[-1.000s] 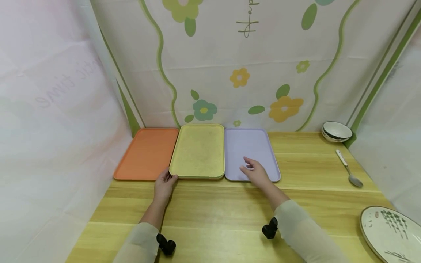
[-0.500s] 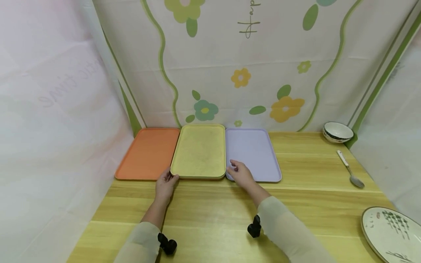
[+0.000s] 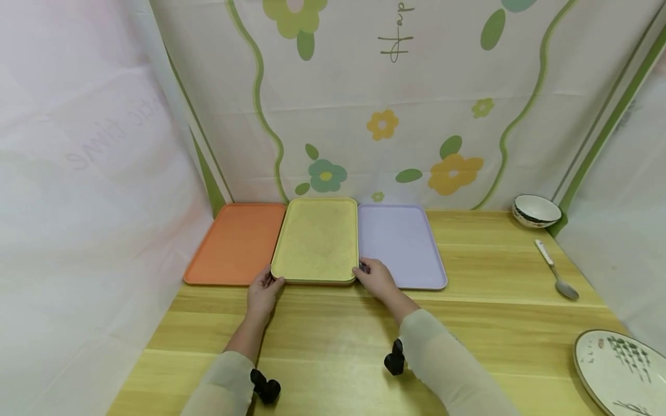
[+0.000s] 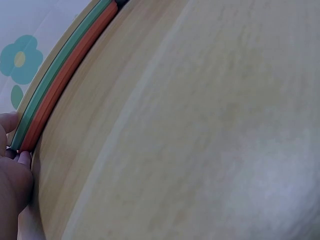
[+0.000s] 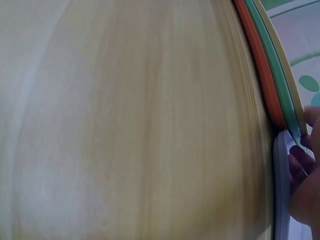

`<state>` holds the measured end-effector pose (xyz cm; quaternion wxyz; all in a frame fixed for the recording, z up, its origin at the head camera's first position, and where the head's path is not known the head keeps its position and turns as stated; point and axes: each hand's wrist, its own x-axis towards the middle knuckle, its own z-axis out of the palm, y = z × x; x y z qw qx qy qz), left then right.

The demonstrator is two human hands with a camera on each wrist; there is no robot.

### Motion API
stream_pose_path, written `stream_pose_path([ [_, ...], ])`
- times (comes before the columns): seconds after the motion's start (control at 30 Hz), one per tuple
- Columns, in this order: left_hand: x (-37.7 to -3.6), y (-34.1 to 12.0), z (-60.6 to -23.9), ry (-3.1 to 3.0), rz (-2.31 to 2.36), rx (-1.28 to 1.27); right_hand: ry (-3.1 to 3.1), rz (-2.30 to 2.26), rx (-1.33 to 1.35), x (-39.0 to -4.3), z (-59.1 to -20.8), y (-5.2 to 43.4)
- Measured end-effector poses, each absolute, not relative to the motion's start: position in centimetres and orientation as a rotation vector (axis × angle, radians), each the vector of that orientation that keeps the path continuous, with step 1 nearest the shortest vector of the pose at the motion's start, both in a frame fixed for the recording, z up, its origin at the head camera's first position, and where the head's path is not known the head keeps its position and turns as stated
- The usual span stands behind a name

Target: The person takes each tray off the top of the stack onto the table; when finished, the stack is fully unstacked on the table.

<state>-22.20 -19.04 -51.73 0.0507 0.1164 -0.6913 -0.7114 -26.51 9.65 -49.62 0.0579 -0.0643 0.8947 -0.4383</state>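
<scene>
A yellow tray (image 3: 316, 242) lies between an orange tray (image 3: 234, 245) and a purple tray (image 3: 403, 242) at the back of the wooden table (image 3: 333, 329). My left hand (image 3: 266, 284) grips the yellow tray's near left corner, thumb on the rim. My right hand (image 3: 366, 271) pinches its near right corner, beside the purple tray. The wrist views show the yellow tray topping a stack, with a green tray edge (image 4: 55, 75) and an orange tray edge (image 4: 65, 82) under it. My left fingers (image 4: 15, 180) and right fingers (image 5: 300, 170) sit at that stack's edge.
A white bowl (image 3: 536, 210) stands at the back right, with a spoon (image 3: 557, 270) in front of it. A patterned plate (image 3: 621, 364) lies at the near right corner. Cloth walls close in the left, back and right sides.
My right hand has slid left off the purple tray to the yellow tray's near right corner and taken hold of it. My left hand has stayed at the near left corner.
</scene>
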Motion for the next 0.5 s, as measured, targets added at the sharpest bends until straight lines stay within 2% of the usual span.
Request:
stream_pose_path([
  [0.5, -22.3, -19.2, -51.9, -2.118, -2.140, 0.349, 2.512, -1.738, 0.052, -26.5, -49.0, 8.0],
])
